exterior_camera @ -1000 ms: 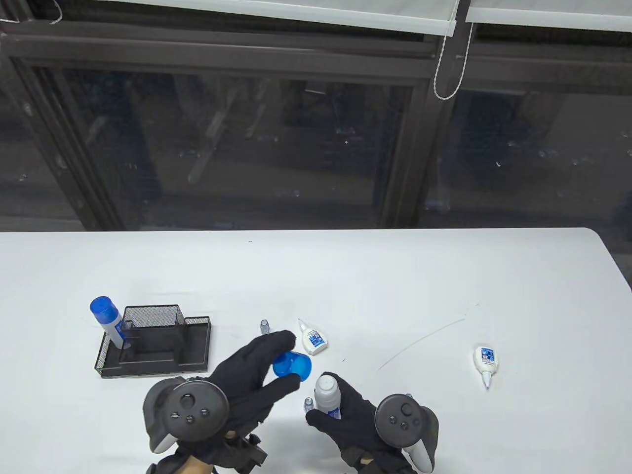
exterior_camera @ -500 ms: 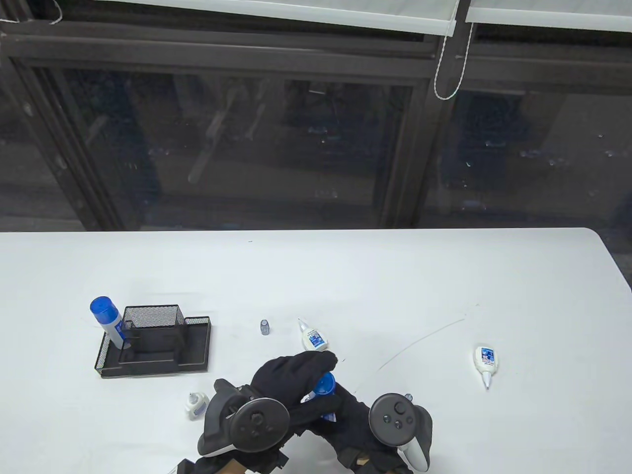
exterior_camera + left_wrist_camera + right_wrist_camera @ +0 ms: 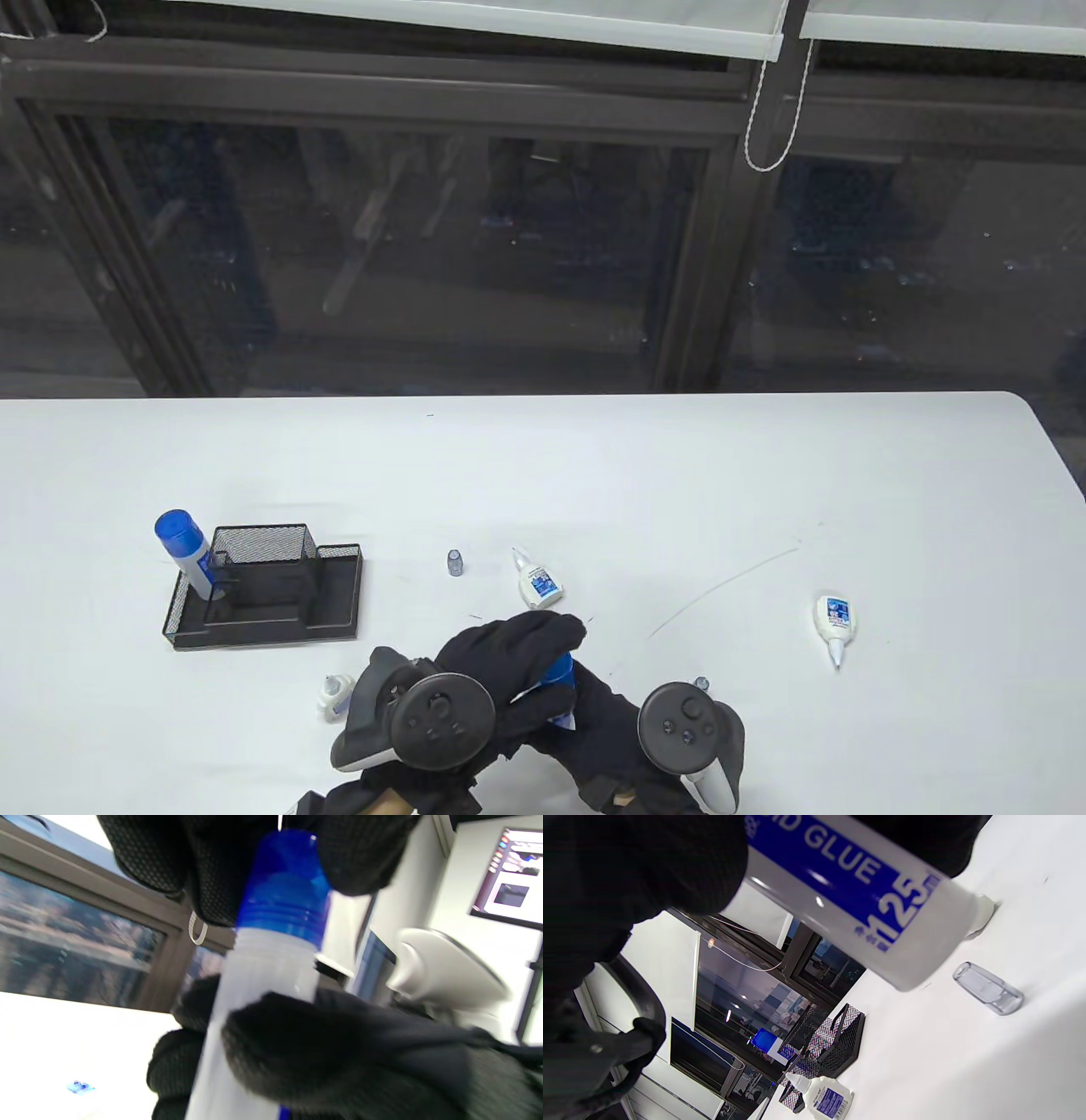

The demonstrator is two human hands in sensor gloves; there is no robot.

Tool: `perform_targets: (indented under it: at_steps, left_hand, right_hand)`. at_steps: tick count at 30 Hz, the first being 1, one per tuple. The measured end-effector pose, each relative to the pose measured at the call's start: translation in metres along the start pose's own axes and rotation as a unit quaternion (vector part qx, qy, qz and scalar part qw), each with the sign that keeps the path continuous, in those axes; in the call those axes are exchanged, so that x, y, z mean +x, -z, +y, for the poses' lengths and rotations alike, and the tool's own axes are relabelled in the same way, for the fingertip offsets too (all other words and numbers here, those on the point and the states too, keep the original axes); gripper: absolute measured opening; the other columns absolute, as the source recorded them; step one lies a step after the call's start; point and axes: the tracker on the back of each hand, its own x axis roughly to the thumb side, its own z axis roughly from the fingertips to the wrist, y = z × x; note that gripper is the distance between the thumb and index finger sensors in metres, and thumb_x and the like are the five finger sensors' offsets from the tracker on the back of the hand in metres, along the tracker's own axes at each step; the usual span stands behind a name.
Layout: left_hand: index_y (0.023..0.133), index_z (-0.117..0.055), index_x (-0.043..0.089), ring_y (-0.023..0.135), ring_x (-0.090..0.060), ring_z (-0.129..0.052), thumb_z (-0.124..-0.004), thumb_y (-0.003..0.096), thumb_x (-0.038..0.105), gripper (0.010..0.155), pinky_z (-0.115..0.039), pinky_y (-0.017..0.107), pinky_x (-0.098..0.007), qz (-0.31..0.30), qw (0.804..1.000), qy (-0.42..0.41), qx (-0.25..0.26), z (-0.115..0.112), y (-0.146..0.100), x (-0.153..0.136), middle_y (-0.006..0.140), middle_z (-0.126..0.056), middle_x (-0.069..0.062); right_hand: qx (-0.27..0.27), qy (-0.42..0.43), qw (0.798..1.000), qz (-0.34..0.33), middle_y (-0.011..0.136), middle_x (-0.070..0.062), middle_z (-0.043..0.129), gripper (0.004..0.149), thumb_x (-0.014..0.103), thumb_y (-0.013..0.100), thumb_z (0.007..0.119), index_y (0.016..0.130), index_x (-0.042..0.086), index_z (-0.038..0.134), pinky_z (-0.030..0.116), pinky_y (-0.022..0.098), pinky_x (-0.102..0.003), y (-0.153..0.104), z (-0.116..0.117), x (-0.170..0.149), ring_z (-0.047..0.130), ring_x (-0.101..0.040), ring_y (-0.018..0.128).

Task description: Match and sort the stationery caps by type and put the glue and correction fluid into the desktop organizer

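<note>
**Glue bottle held in both hands, blue cap on top**

Glue bottle (image 3: 560,709), white with a blue label, sits near the front edge of the white tabletop (image 3: 764,492), gripped between two black-gloved hands. The right hand (image 3: 607,722) wraps its fingers around the bottle's body; the right wrist view shows the label reading "GLUE" and "125". The left hand (image 3: 501,671) curls over the top, its fingertips (image 3: 356,861) closed around the blue cap (image 3: 286,882). In the left wrist view the cap sits on the bottle's neck, though whether it is fully seated cannot be told.

Just left of the left hand lies a small white correction fluid bottle (image 3: 335,692). Just beyond the right hand's tracker, a small clear cap (image 3: 702,682) stands on the tabletop.

Farther back, near the middle, a correction fluid bottle (image 3: 536,581) with a bare pointed nozzle lies on its side, and a second clear cap (image 3: 455,562) stands to its left. Well off to the right, another correction fluid bottle (image 3: 836,624) lies with its nozzle pointing toward the front edge.

At the left stands a black mesh desktop organizer (image 3: 271,590). A second glue bottle (image 3: 188,552) with a blue cap leans upright in its left compartment.
</note>
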Motion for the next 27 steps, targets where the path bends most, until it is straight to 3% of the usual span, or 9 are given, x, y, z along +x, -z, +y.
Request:
perform_targets:
  at_steps: [3,6,9,15,18,20,22,25,27]
  left_hand:
    - [0.116,-0.054,0.028,0.105,-0.033,-0.084,-0.07,0.0593,0.046,0.062,-0.074,0.071,-0.056,-0.012,1.0,0.006,-0.021,-0.001,-0.001,0.0,0.122,-0.066,-0.01]
    - [0.115,-0.057,0.027,0.1,-0.031,-0.087,-0.075,0.052,0.061,0.074,-0.075,0.069,-0.053,0.015,0.999,0.029,0.043,-0.003,-0.003,0.003,0.118,-0.07,-0.01]
    - [0.108,-0.067,0.027,0.083,-0.021,-0.098,-0.077,0.048,0.064,0.071,-0.081,0.063,-0.047,0.03,0.992,0.078,0.097,-0.002,-0.005,0.008,0.104,-0.084,-0.003]
    - [0.118,-0.048,0.022,0.109,-0.037,-0.078,-0.071,0.0601,0.035,0.064,-0.071,0.073,-0.058,-0.037,0.998,0.002,-0.049,0.0,0.0,0.008,0.124,-0.059,-0.01]
    - [0.118,-0.049,0.024,0.109,-0.038,-0.077,-0.075,0.055,0.056,0.075,-0.07,0.072,-0.058,-0.003,1.0,0.017,0.008,-0.003,-0.002,0.005,0.124,-0.056,-0.015]
    - [0.114,-0.057,0.023,0.094,-0.028,-0.091,-0.075,0.0484,0.066,0.08,-0.077,0.067,-0.052,0.024,0.996,0.06,0.064,-0.005,-0.004,0.007,0.115,-0.071,-0.011]
    - [0.107,-0.065,0.027,0.078,-0.019,-0.1,-0.077,0.0485,0.063,0.07,-0.083,0.062,-0.046,0.025,0.993,0.083,0.085,-0.004,-0.004,0.01,0.103,-0.082,-0.005]
    - [0.113,-0.055,0.025,0.102,-0.034,-0.087,-0.071,0.0594,0.04,0.058,-0.076,0.071,-0.054,-0.03,0.997,0.046,-0.045,-0.002,-0.001,0.015,0.12,-0.064,-0.011]
    - [0.114,-0.054,0.028,0.111,-0.04,-0.076,-0.07,0.0605,0.033,0.056,-0.071,0.073,-0.058,-0.045,0.997,0.022,-0.056,-0.003,-0.001,0.013,0.125,-0.055,-0.013]
  right_hand:
    - [0.0,0.006,1.0,-0.005,0.099,-0.013,0.078,0.069,0.045,0.045,0.087,0.103,0.019,0.061,0.066,0.068,-0.057,-0.001,0.0,0.001,0.084,-0.039,0.088]
    - [-0.003,0.005,1.0,-0.011,0.099,-0.013,0.078,0.069,0.045,0.045,0.087,0.103,0.02,0.061,0.066,0.068,-0.056,-0.001,0.0,0.003,0.084,-0.039,0.088]
    - [-0.01,0.002,1.0,-0.015,0.099,-0.013,0.078,0.069,0.045,0.044,0.087,0.103,0.02,0.061,0.066,0.068,-0.056,-0.003,-0.002,0.004,0.083,-0.038,0.088]
    - [-0.012,-0.009,1.0,-0.016,0.099,-0.013,0.078,0.069,0.045,0.044,0.087,0.103,0.019,0.062,0.066,0.068,-0.057,-0.003,-0.001,0.005,0.084,-0.039,0.088]
    - [-0.008,-0.006,1.0,-0.017,0.099,-0.013,0.078,0.069,0.045,0.044,0.087,0.103,0.019,0.062,0.066,0.068,-0.056,-0.003,-0.001,0.005,0.084,-0.038,0.088]
    - [-0.01,-0.006,1.0,-0.017,0.099,-0.013,0.078,0.069,0.045,0.044,0.087,0.103,0.019,0.062,0.066,0.068,-0.056,-0.004,-0.001,0.005,0.084,-0.038,0.088]
    - [-0.009,-0.005,1.0,-0.022,0.099,-0.013,0.078,0.069,0.044,0.044,0.088,0.103,0.02,0.062,0.065,0.068,-0.057,-0.003,-0.001,0.006,0.083,-0.039,0.089]
    - [-0.014,-0.017,1.0,-0.019,0.098,-0.013,0.078,0.069,0.044,0.044,0.088,0.103,0.019,0.063,0.066,0.068,-0.057,-0.003,-0.001,0.005,0.084,-0.039,0.088]
    - [-0.011,-0.012,1.0,-0.02,0.099,-0.012,0.078,0.069,0.044,0.044,0.088,0.102,0.02,0.062,0.066,0.068,-0.057,-0.003,0.0,0.005,0.083,-0.039,0.088]
